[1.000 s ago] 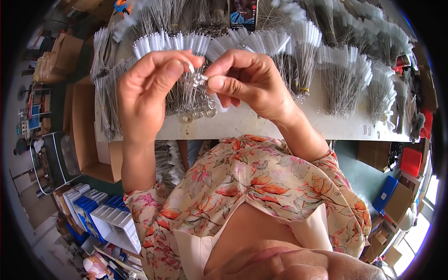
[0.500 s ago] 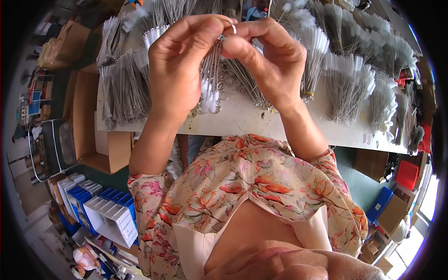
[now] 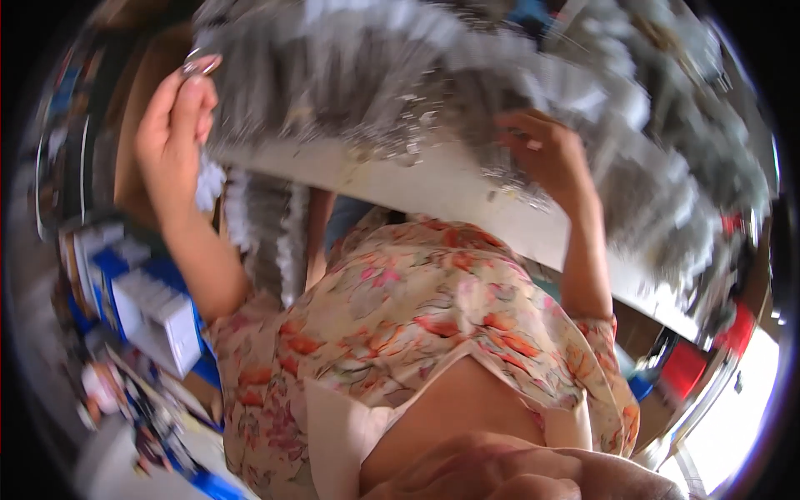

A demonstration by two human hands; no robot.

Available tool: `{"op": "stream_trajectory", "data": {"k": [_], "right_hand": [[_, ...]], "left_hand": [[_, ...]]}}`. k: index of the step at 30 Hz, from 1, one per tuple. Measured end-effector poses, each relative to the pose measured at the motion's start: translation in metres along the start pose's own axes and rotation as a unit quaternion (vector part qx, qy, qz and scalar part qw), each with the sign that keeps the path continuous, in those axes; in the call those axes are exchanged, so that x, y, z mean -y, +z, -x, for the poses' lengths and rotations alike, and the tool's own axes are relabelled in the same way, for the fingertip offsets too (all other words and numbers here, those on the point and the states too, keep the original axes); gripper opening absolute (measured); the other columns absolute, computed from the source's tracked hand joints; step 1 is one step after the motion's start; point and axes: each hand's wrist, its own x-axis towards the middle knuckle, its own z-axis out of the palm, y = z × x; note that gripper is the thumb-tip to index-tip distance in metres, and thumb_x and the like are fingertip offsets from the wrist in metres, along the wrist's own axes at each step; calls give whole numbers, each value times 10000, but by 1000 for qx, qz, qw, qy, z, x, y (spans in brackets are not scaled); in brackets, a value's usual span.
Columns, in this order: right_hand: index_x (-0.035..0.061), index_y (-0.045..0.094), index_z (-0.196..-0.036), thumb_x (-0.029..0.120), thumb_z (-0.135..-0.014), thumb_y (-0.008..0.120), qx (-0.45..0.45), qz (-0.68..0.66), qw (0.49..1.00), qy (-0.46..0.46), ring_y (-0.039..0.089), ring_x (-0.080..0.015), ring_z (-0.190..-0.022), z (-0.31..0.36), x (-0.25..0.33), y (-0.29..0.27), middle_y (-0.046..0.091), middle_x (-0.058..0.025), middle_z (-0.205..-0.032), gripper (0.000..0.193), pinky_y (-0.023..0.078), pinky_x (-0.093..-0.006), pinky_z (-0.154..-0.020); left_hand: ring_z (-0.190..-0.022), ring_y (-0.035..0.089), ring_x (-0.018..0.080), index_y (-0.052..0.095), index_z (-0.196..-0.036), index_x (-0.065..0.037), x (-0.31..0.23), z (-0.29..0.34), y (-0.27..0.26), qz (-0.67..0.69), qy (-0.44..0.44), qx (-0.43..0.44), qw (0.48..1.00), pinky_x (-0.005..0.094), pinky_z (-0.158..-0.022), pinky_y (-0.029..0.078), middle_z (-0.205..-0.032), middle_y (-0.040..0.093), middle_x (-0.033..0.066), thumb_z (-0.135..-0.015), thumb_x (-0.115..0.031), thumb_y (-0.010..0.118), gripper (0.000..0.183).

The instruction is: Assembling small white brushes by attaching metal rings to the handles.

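At the table's left end, my left hand (image 3: 177, 112) is raised, its fingers pinched on a shiny metal ring (image 3: 202, 65). White bristles (image 3: 210, 185) show below that hand, apparently from thin wire brushes hanging on the ring; my fingers hide most of their wires. Over on the right, my right hand (image 3: 554, 158) is bent above wire brushes (image 3: 521, 179) with looped ends, near the table's front edge. Motion smears its fingers, so whether they hold or touch anything is unclear.
Blurred bundles of wire brushes (image 3: 333, 75) cover the white table (image 3: 333, 171), with more heaped at the right (image 3: 658, 200). White and blue crates (image 3: 154, 321) stand on the floor at the left. A red container (image 3: 685, 367) is at the lower right.
My hands were together at the ring over the middle of the table. They have parted: the left moved left with the ring, the right moved right and lower. The view has turned and blurred.
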Motion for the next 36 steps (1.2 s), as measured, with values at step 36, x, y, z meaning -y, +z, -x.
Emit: {"op": "stream_trajectory", "data": {"k": [36], "right_hand": [[31,672,-888,118,-788,662,-3,-154,958,242,524,-46,-522,15,-10,-55,630,-18,-671,133,415,-189,-459]], "left_hand": [[-580,445,43,614,-884,-2,56,-16,-51,-127,-91,-42,987,180,-537,357,-722,556,13,-876,-140,552,152]]}}
